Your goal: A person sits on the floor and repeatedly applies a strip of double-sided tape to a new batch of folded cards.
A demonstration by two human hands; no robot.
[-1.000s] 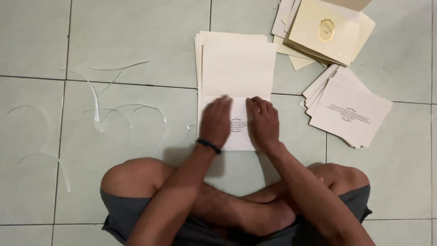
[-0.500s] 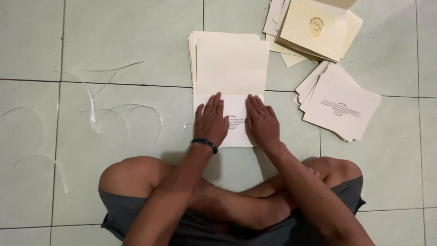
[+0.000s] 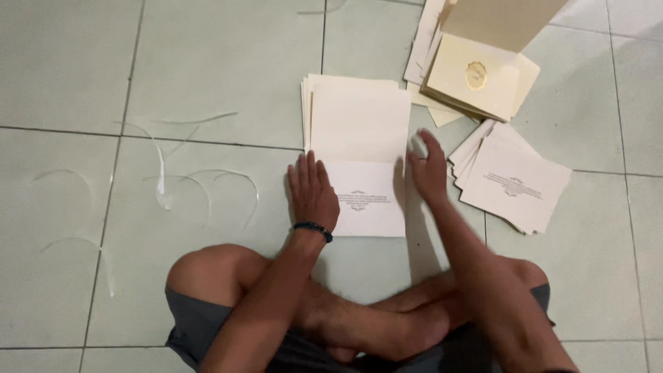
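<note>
Cross-legged on the tiled floor [image 3: 221, 76], curled paper strips [image 3: 162, 183] at far left, I press my left hand [image 3: 312, 195], flat and open, on the left edge of a white card [image 3: 366, 204] lying on a cream sheet stack [image 3: 356, 117]. My right hand [image 3: 428, 169], fingers spread, holds nothing beside the stack's right edge. Right of it: a fanned card pile [image 3: 514, 183], envelopes [image 3: 476, 76] above.

Cream sheets [image 3: 358, 117] are laid on a pale grey-green tiled floor [image 3: 207, 62]. A gold emblem is borne by a cream envelope [image 3: 476, 83]. A black wristband [image 3: 313, 229] is worn.
</note>
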